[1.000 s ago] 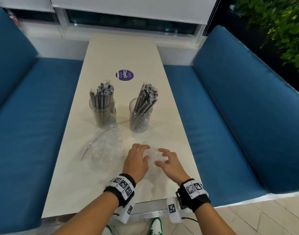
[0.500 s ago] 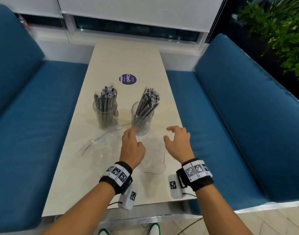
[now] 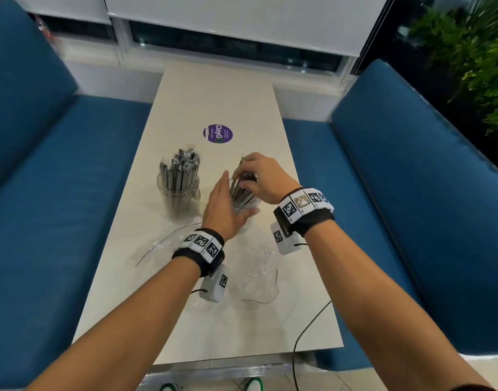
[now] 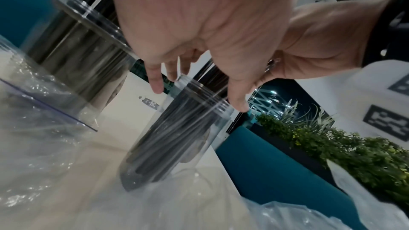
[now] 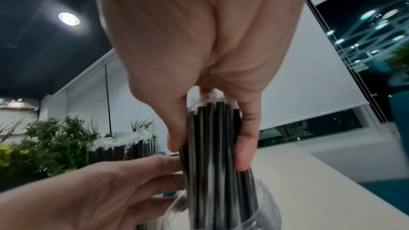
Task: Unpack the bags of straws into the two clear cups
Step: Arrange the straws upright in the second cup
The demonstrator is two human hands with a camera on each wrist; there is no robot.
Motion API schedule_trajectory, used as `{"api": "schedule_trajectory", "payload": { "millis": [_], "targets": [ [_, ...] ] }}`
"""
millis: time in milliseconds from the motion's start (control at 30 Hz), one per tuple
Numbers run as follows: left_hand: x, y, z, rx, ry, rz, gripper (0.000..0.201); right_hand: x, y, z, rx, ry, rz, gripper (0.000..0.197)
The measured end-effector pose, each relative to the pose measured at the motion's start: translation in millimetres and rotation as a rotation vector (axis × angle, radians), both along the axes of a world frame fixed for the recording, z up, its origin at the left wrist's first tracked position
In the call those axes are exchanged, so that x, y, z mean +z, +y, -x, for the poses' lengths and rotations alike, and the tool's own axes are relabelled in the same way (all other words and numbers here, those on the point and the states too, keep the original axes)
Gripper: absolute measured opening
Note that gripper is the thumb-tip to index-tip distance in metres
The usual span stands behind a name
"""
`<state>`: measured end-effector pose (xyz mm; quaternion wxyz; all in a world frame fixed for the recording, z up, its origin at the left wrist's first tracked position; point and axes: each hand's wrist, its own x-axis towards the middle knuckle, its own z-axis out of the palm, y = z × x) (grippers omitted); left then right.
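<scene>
Two clear cups stand mid-table, both holding dark wrapped straws. The left cup stands alone with its straws upright. My right hand grips the straw bundle from above, thumb on one side and fingers on the other, with the bundle's lower ends in the right cup. My left hand is at that cup's left side, with straight fingers touching the bundle just above the rim. The left hand hides most of the cup in the head view.
Two empty clear plastic bags lie crumpled on the cream table, one at the left and one under my wrists. A purple sticker lies beyond the cups. Blue benches flank the table. A black cable trails off the front edge.
Both hands left the crumpled bag near the table's front and moved forward to the right cup. The right hand took hold of the straws there; the left hand came alongside.
</scene>
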<state>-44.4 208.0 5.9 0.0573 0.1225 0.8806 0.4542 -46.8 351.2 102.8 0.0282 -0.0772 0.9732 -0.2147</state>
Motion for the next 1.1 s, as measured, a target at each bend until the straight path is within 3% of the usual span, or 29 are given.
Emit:
{"api": "schedule_trajectory", "payload": {
  "millis": [100, 267, 433, 533, 600, 667, 767, 1000, 1100],
  "targets": [
    [-6, 1, 3, 0.017, 0.088, -0.028, 0.076, 6, 2, 7, -0.011, 0.013, -0.026, 0.017],
    [-13, -1, 4, 0.000, 0.123, 0.018, 0.074, 8, -2, 9, 0.016, -0.020, -0.083, 0.023],
    [-14, -1, 3, 0.002, 0.096, 0.013, 0.066, 13, 8, 1, -0.016, -0.033, -0.169, 0.065],
    [-14, -1, 3, -0.005, 0.087, 0.023, 0.061, 11, 8, 5, 0.072, 0.011, -0.244, 0.092],
    [-14, -2, 3, 0.000, 0.067, -0.029, 0.064, -3, 3, 9, 0.139, 0.050, -0.275, 0.080],
    [-15, -3, 4, 0.001, 0.088, -0.039, 0.067, -19, 0, 10, 0.159, 0.125, -0.211, 0.048],
    [-16, -6, 6, -0.015, 0.107, 0.026, 0.074, -43, 6, 10, 0.097, 0.313, -0.095, 0.025],
    [-17, -7, 6, -0.016, 0.104, 0.067, 0.081, -48, 6, -7, -0.152, 0.531, 0.140, 0.011],
    [-17, -7, 6, -0.014, 0.115, 0.048, 0.078, -57, -1, -18, -0.167, 0.486, 0.050, 0.017]
  ]
}}
